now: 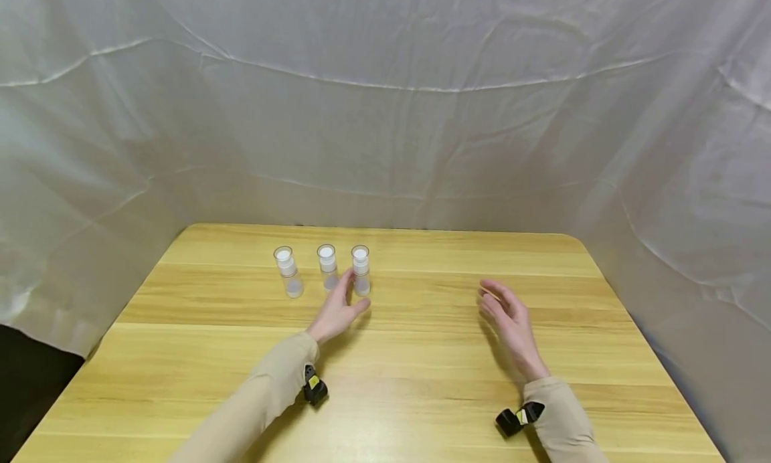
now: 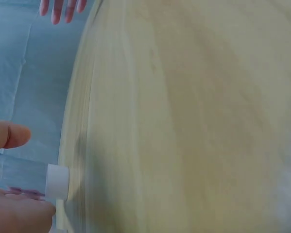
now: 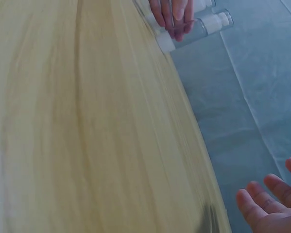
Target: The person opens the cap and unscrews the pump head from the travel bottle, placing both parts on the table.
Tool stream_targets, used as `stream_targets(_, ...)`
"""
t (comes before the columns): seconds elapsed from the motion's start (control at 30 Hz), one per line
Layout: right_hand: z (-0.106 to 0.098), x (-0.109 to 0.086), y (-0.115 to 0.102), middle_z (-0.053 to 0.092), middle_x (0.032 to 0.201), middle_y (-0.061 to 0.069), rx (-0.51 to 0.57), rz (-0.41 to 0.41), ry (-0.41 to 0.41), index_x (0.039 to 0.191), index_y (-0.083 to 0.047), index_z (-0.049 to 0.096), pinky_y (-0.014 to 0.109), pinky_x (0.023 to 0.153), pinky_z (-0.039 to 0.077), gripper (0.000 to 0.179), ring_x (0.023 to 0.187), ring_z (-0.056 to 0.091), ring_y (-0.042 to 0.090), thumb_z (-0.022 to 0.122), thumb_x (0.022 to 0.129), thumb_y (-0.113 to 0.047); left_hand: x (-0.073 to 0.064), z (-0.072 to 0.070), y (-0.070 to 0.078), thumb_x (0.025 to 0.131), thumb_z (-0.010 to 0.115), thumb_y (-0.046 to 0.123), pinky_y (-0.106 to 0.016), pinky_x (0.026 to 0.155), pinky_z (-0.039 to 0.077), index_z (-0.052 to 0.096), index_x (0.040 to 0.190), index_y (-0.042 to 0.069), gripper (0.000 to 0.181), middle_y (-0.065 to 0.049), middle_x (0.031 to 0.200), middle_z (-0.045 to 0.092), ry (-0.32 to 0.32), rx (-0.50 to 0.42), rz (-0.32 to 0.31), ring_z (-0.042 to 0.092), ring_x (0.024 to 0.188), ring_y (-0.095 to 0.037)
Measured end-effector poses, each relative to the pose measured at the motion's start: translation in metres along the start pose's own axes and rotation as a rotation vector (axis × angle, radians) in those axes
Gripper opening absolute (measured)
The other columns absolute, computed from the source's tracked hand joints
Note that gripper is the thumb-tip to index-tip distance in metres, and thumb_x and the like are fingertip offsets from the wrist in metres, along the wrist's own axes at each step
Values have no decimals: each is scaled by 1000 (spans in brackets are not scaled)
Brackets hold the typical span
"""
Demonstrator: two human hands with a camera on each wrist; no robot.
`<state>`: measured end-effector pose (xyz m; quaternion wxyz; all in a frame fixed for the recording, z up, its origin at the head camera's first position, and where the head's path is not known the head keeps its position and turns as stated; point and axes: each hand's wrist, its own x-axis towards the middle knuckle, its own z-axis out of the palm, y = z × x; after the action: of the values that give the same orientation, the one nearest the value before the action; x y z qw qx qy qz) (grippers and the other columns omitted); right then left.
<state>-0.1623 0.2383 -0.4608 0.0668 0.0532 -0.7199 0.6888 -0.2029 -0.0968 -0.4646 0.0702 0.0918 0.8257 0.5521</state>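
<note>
Three clear bottles with white pump tops and clear caps stand upright toward the back left of the table: a left bottle [image 1: 288, 271], a middle bottle [image 1: 328, 265] and a right bottle [image 1: 361, 270]. My left hand [image 1: 339, 312] is around the right bottle's near side, fingers along its left and thumb held apart. In the left wrist view, the thumb and fingers flank this bottle [image 2: 57, 182] without closing round it; contact is unclear. Off to the right, my right hand [image 1: 508, 322] hovers above the table, holding nothing, its fingers loosely bent.
The wooden table [image 1: 421, 396] has rounded back corners. Pale grey cloth [image 1: 397, 135] hangs behind it and along both sides. Small black cameras are strapped to the left wrist [image 1: 316, 387] and right wrist [image 1: 519, 419].
</note>
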Motion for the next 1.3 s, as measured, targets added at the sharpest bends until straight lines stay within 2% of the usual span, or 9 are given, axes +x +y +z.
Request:
stream_targets(0.13, 3, 0, 1, 60, 124, -22, 11, -22, -2, 141, 16, 40, 12, 98, 54, 47, 115, 59, -9, 49, 107, -13, 7, 6, 1, 94, 63, 6, -53, 129, 21, 18, 158, -2, 78, -27, 163, 26, 40, -58, -2, 25, 153, -42)
stream_targets(0.3, 5, -1, 2, 59, 125, -21, 1, -25, -8, 141, 17, 40, 13, 100, 54, 46, 116, 59, -8, 48, 107, -13, 19, 12, -1, 95, 61, 0, -51, 129, 23, 27, 153, -6, 67, -28, 158, 35, 89, -126, 25, 31, 150, -43)
stream_targets(0.5, 7, -1, 1, 60, 124, -22, -1, -10, -5, 142, 15, 41, 14, 101, 54, 46, 116, 59, -7, 49, 107, -14, 27, 16, -2, 96, 60, 2, -51, 128, 28, 43, 142, -5, 50, -27, 148, 49, 150, -138, 12, 41, 144, -42)
stream_targets(0.77, 6, -1, 0, 60, 124, -24, -5, 0, -6, 142, 14, 42, 14, 100, 54, 45, 114, 59, -10, 48, 107, -14, 31, 16, -4, 97, 62, 2, -51, 123, 37, 51, 134, -5, 40, -26, 139, 57, 183, -119, 32, 51, 137, -41)
stream_targets(1.0, 6, -1, 0, 60, 123, -25, -3, 11, -6, 142, 15, 41, 14, 100, 54, 46, 114, 59, -9, 48, 107, -14, 27, 17, -3, 96, 63, 0, -53, 120, 41, 53, 134, -5, 40, -27, 137, 59, 171, -94, 50, 55, 133, -41)
stream_targets(1.3, 7, -2, 2, 58, 125, -22, -7, 25, -19, 143, 14, 40, 16, 102, 54, 48, 115, 59, -9, 50, 107, -16, 17, 22, -5, 94, 64, -2, -53, 120, 41, 51, 137, -6, 45, -29, 140, 57, 85, -133, 62, 54, 134, -43)
